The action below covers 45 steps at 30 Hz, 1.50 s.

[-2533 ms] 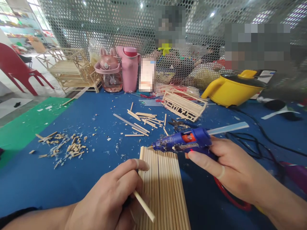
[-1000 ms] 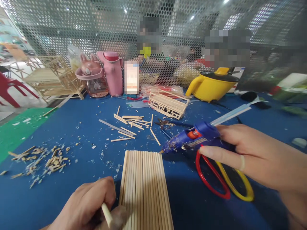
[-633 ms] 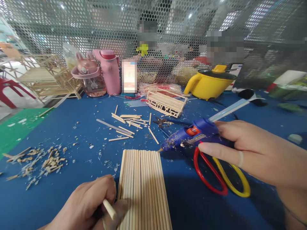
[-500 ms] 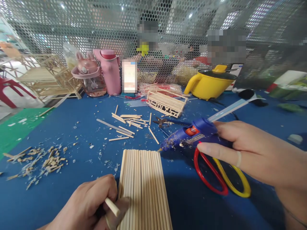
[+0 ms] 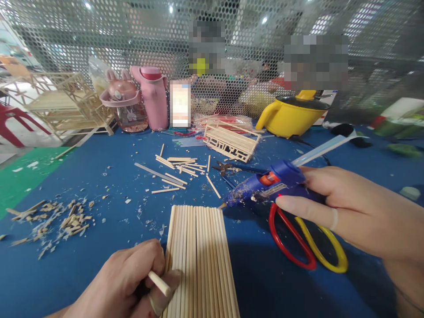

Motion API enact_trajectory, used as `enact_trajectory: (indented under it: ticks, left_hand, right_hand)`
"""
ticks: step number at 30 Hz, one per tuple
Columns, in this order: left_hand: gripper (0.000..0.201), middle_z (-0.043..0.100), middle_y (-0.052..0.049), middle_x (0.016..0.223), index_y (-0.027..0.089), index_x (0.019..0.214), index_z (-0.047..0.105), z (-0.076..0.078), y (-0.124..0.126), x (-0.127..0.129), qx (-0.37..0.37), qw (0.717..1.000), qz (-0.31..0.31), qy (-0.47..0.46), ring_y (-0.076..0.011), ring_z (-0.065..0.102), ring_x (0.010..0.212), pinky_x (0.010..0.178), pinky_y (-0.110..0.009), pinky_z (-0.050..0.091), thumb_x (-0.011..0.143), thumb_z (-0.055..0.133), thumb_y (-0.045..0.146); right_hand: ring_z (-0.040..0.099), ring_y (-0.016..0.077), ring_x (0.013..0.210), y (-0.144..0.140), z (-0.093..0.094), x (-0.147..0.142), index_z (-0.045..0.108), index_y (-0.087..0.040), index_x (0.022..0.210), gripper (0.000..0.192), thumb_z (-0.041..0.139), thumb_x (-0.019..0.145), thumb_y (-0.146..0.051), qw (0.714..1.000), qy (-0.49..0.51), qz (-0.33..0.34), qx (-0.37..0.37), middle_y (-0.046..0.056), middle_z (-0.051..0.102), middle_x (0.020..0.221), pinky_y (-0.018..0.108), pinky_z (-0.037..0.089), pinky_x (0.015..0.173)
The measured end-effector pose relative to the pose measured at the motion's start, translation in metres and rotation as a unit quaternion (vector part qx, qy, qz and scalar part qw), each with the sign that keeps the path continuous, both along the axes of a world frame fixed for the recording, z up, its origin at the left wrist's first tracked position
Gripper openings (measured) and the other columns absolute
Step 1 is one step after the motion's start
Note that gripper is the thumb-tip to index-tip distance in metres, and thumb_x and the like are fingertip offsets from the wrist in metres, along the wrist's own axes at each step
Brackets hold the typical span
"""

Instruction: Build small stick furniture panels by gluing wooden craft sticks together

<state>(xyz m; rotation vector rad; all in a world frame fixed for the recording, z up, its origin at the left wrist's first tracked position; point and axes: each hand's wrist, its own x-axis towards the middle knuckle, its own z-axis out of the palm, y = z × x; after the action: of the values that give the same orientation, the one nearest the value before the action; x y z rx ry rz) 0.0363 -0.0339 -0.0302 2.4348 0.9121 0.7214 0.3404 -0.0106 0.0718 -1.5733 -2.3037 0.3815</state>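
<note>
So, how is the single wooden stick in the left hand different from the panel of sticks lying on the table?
The single wooden stick is one loose piece, pinched in the left hand; the panel of sticks is many sticks laid side by side. The stick is lifted and slanted, while the panel lies flat on the blue table. Both are the same pale wood.

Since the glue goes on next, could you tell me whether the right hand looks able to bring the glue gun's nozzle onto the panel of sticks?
Probably yes: the right hand grips the glue gun, its nozzle just off the stick panel's far right corner, with nothing between.
</note>
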Motion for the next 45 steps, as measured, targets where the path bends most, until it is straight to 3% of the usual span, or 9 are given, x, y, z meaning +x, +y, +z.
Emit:
enact_trajectory:
  ticks: [6, 19, 25, 36, 42, 45]
  left_hand:
    - [0.028, 0.037, 0.009, 0.057, 0.024, 0.071, 0.024, 0.001, -0.002, -0.001, -0.013, 1.0, 0.003, 0.016, -0.006, 0.034, 0.046, 0.042, -0.013, 0.033, 0.085, 0.048, 0.016]
    - [0.027, 0.038, 0.009, 0.055, 0.023, 0.07, 0.026, 0.004, -0.001, 0.002, 0.003, 1.0, 0.006, -0.012, -0.0051, 0.037, 0.043, 0.041, -0.013, 0.033, 0.083, 0.048, 0.013]
    - [0.028, 0.038, 0.009, 0.055, 0.023, 0.07, 0.025, 0.007, -0.001, 0.003, 0.0, 1.0, 0.013, -0.01, -0.0047, 0.038, 0.044, 0.042, -0.013, 0.033, 0.082, 0.047, 0.012]
    - [0.027, 0.039, 0.009, 0.056, 0.023, 0.07, 0.026, 0.01, -0.001, 0.005, -0.007, 1.0, 0.007, -0.007, -0.0044, 0.038, 0.044, 0.042, -0.012, 0.033, 0.084, 0.047, 0.014]
    - [0.027, 0.039, 0.009, 0.056, 0.023, 0.071, 0.026, 0.009, -0.001, 0.003, -0.016, 1.0, 0.002, -0.001, -0.0049, 0.037, 0.045, 0.043, -0.013, 0.033, 0.081, 0.047, 0.01]
    - [0.027, 0.039, 0.009, 0.058, 0.023, 0.071, 0.026, 0.008, -0.001, 0.002, -0.027, 1.0, 0.0, -0.003, -0.0052, 0.038, 0.047, 0.044, -0.013, 0.033, 0.082, 0.046, 0.01]
  right_hand:
    - [0.057, 0.0164, 0.046, 0.0, 0.0, 0.001, 0.058, -0.026, 0.061, 0.032, 0.05, 0.083, -0.048, 1.0, -0.011, 0.003, 0.011, -0.002, 0.064, 0.055, 0.028, 0.046, 0.046]
    - [0.062, 0.021, 0.065, 0.005, -0.011, -0.008, 0.067, -0.025, 0.087, 0.024, 0.054, 0.081, -0.045, 0.999, 0.047, -0.009, 0.003, -0.001, 0.07, 0.075, 0.031, 0.05, 0.066]
    - [0.058, 0.0186, 0.058, 0.006, -0.011, -0.01, 0.065, -0.024, 0.073, 0.023, 0.055, 0.081, -0.043, 0.999, 0.036, 0.001, -0.004, -0.002, 0.065, 0.063, 0.029, 0.048, 0.064]
    - [0.058, 0.0198, 0.061, 0.004, -0.013, -0.015, 0.065, -0.024, 0.077, 0.022, 0.054, 0.082, -0.042, 0.999, 0.05, 0.01, 0.011, -0.002, 0.065, 0.065, 0.03, 0.049, 0.063]
    - [0.063, 0.0224, 0.075, 0.005, -0.015, -0.018, 0.068, -0.025, 0.095, 0.023, 0.055, 0.082, -0.04, 0.998, 0.058, 0.023, 0.004, -0.001, 0.071, 0.089, 0.031, 0.049, 0.072]
    - [0.064, 0.0228, 0.076, 0.005, -0.017, -0.019, 0.068, -0.025, 0.096, 0.025, 0.055, 0.082, -0.04, 0.997, 0.07, 0.012, 0.008, -0.001, 0.072, 0.089, 0.031, 0.049, 0.072]
